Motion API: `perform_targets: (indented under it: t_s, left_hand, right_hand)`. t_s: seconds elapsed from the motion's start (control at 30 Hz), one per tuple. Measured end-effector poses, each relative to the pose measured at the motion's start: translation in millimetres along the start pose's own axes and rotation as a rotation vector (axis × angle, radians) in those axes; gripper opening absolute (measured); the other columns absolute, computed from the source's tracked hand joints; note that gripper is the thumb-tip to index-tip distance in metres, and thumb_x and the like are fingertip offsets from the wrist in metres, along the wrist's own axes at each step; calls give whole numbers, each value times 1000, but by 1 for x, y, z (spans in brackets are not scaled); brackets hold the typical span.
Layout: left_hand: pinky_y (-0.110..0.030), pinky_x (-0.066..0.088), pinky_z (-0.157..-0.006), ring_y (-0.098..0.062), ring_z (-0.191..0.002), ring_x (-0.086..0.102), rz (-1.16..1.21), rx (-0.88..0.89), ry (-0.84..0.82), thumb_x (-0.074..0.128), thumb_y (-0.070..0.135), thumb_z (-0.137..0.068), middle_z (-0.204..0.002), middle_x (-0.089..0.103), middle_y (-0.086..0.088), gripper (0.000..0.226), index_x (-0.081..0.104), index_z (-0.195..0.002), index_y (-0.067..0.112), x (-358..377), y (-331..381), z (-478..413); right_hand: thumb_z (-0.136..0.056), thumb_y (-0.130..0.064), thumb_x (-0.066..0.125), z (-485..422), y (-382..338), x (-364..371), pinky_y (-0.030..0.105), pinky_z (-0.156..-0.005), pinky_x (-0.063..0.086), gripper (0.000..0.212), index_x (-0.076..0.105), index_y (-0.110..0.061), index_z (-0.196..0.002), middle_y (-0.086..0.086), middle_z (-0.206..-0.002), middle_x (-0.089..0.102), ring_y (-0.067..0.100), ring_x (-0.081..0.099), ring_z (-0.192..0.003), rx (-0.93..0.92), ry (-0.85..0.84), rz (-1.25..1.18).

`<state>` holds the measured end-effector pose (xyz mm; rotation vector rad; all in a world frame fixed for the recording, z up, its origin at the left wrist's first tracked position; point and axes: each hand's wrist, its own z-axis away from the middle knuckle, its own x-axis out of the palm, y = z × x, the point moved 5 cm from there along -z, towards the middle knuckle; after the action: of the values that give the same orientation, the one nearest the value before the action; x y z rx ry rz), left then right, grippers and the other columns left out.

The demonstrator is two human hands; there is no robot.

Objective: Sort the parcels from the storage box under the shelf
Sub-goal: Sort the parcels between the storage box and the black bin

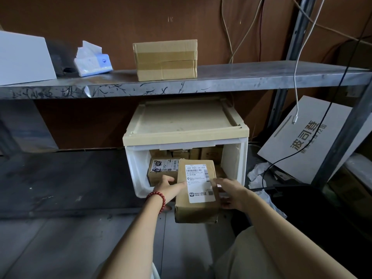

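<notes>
While your left hand (168, 190) and right hand (231, 195) clasp the labelled parcel (198, 190), tilting it could snag the storage box (233, 164) rim.

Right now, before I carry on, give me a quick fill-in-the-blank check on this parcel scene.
1. The red bead bracelet is on the ____ wrist.
2. The left hand and right hand hold just ____ parcel between them.
3. The taped carton stands on the shelf, directly ____ the storage box.
Missing words: left; one; above.
</notes>
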<state>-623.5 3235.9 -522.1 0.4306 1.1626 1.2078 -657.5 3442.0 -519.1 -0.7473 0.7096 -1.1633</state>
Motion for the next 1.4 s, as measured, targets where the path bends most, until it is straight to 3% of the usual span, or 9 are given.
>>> perform_targets:
  t_s: [0.13, 0.37, 0.5, 0.57, 0.67, 0.73, 0.97, 1.13, 1.4]
  left_hand:
    - [-42, 45, -90, -25, -120, 48, 39, -11, -4, 62, 52, -84, -135, 48, -7, 66, 34, -135, 20, 0, -1, 0]
    - [-30, 36, -82, -18, -99, 46, 52, 45, 58, 49, 63, -86, -112, 49, 5, 53, 50, -123, 26, -4, 8, 5]
    - [-34, 33, -96, -23, -116, 47, 112, 71, 37, 37, 68, -88, -137, 48, -6, 65, 47, -134, 24, -1, 13, 7]
    - [-33, 33, -90, -20, -105, 48, 121, 87, 40, 33, 70, -88, -125, 51, -9, 64, 48, -130, 24, -1, 16, 9]
    - [-30, 35, -73, -18, -76, 51, 97, 170, 79, 33, 69, -88, -87, 52, -3, 49, 51, -88, 24, -3, 21, 10]
    - [-30, 41, -74, -26, -82, 58, 149, 163, 105, 39, 67, -88, -79, 54, -7, 52, 49, -78, 17, -5, 20, 9]
    - [-28, 38, -61, -18, -68, 49, 186, 190, 91, 47, 81, -72, -73, 48, -2, 64, 51, -86, 18, -7, 25, 18]
    - [-44, 45, -98, -31, -119, 53, 95, 209, 91, 71, 62, -69, -127, 52, 1, 75, 49, -130, 26, -4, 18, 18]
    - [-17, 40, -67, -6, -90, 51, 110, 353, 164, 59, 67, -74, -97, 57, 17, 39, 60, -97, 36, 8, 35, 32]
  right_hand:
    - [-98, -33, 44, 2, -1, 3, 37, -74, 53, 28, 60, -14, -112, 11, -106, 68, 28, 64, -96, 4, -50, -88]
    - [-95, -35, 48, -1, 2, 5, 32, -65, 53, 36, 59, -12, -120, 6, -102, 60, 22, 60, -77, 26, -65, -121]
    - [-94, -34, 49, -5, 1, 5, 37, -77, 55, 31, 60, -15, -116, 7, -97, 62, 26, 63, -81, -14, -71, -184]
    - [-92, -31, 50, -4, -2, 4, 32, -66, 54, 23, 63, -16, -105, 6, -92, 63, 26, 62, -75, -41, -58, -220]
    - [-92, -30, 51, -2, -5, 1, 27, -58, 51, 21, 60, -14, -103, 8, -96, 62, 24, 61, -69, -64, -30, -259]
    - [-93, -33, 52, -1, -6, 1, 29, -64, 51, 26, 56, -12, -109, 11, -105, 60, 25, 61, -74, -81, -34, -261]
    - [-93, -36, 57, 1, -13, 4, 35, -92, 46, 46, 51, -9, -131, 13, -129, 57, 23, 59, -103, -182, -108, -261]
    - [-82, -35, 73, 1, -12, -2, 34, -100, 42, 67, 47, -7, -136, 10, -130, 57, 24, 53, -120, -273, -91, -164]
    - [-80, -21, 75, 24, -17, -24, 22, -82, 53, 62, 48, -17, -136, -1, -114, 64, 3, 63, -97, -468, -61, -96]
